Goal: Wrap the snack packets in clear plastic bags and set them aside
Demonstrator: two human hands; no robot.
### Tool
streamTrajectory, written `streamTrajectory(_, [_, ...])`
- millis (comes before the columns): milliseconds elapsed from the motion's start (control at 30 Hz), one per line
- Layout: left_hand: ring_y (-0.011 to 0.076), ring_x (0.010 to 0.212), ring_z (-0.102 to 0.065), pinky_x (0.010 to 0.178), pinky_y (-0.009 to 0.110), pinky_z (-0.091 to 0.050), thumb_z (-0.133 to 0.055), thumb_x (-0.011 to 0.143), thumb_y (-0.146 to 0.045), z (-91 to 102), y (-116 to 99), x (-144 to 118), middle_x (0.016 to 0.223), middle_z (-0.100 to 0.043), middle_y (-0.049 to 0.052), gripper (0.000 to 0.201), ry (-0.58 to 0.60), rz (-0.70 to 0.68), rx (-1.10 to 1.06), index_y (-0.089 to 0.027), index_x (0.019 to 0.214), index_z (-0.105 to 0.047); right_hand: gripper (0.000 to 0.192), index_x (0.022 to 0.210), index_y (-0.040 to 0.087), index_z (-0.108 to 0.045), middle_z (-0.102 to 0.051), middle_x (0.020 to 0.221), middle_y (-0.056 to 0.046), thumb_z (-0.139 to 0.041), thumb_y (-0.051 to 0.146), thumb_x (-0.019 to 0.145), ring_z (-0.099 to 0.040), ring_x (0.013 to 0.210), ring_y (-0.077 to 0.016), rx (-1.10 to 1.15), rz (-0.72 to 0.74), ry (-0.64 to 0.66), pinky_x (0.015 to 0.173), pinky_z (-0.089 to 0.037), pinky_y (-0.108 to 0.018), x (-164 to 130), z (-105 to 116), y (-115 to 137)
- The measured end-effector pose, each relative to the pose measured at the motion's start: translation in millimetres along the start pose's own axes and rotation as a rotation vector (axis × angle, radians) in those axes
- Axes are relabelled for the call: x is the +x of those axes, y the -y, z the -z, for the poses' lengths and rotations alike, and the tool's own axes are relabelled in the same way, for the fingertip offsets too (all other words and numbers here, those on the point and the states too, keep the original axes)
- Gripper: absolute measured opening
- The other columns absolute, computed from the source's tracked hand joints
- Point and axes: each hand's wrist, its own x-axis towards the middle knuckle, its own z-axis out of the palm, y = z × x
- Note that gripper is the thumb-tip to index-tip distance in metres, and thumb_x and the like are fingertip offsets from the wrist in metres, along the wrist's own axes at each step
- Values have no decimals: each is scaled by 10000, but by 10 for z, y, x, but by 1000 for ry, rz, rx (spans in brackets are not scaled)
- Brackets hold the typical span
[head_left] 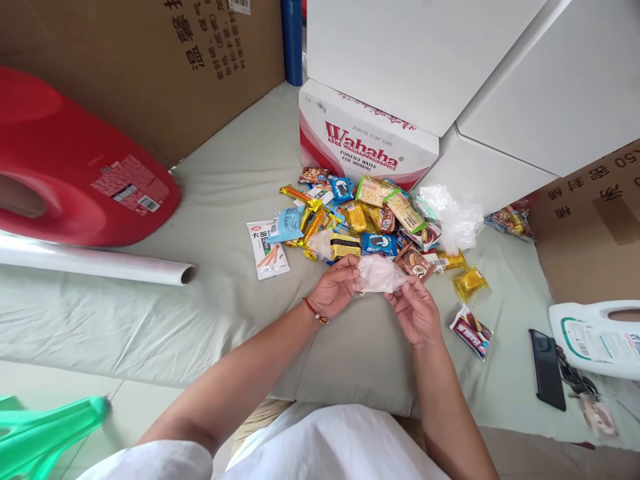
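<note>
Plastic bag [379,274], thin and see-through, right in the middle of the action, held up between two hands at the near edge of the snack pile [357,217]! The left hand [336,288], red bracelet [316,312] on the wrist, has its thumb and fingertips pressed together on the bag's left side. Over on the other side, the right hand [414,310] pinches the right edge, thumb against fingers, with no visible gap between the tips. The bag spreads out between them, a bit wrinkled, and just beyond the right fingertips sits a brown packet [416,261].

What a heap behind it: blue, yellow and green wrappers piled up against the water box [367,150], with crumpled clear plastic [455,220] at its right side. A white packet [269,259] lies at the left end. Out to the right, a yellow packet [470,285] and a purple one [473,332] lie apart on the pale green cloth [215,313]. Farther right, there's a phone [547,370] beside the keys [575,375] and a white jug [595,340]!
</note>
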Motion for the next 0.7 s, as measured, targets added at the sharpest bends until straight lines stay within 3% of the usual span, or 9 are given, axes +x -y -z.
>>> streamTrajectory(167, [146, 768, -603, 694, 264, -484, -901, 650, -541, -9, 51, -3, 864, -651, 18, 489, 37, 33, 128, -194, 915, -681, 301, 861, 236, -709, -585, 674, 41, -835, 491, 760, -472, 594, -118, -270, 60, 23, 604, -417, -254, -126, 98, -5])
streamTrajectory(267, [147, 800, -597, 719, 254, -452, -947, 606, -477, 23, 87, 12, 909, -678, 39, 480, 60, 11, 334, -172, 889, -708, 294, 860, 226, -727, -576, 704, 25, -800, 503, 795, -482, 654, -136, -409, 83, 47, 652, -415, -263, -193, 180, 31])
streamTrajectory(367, [144, 805, -584, 752, 259, -435, -936, 641, -399, 45, 104, 19, 860, -671, 29, 360, 94, -81, 424, -159, 785, -709, 296, 765, 224, -685, -635, 907, -18, -796, 497, 786, -550, 811, -165, -332, 162, -1, 754, -460, -279, -249, 226, 112])
streamTrajectory(467, [191, 944, -621, 845, 302, -449, -909, 686, -382, 28, 116, 2, 991, -708, 67, 306, 191, -88, 404, -165, 797, -723, 308, 778, 238, -637, -663, 1048, -34, -794, 503, 777, -589, 868, -178, -131, 157, -31, 784, -489, -299, -278, 194, 155])
streamTrajectory(567, [197, 956, -623, 857, 308, -447, -908, 687, -382, -4, 131, -25, 995, -707, 70, 305, 218, -66, 383, -166, 792, -721, 317, 815, 252, -609, -599, 808, 15, -811, 493, 772, -539, 717, -149, -56, 159, -106, 701, -471, -271, -269, 150, 111])
streamTrajectory(700, [117, 721, -529, 681, 242, -392, -899, 693, -419, -1, 159, -29, 798, -619, 2, 348, 152, -58, 419, -173, 795, -675, 307, 801, 242, -600, -463, 685, 49, -739, 510, 858, -409, 612, -125, -313, 285, -213, 571, -363, -235, -259, 216, 12])
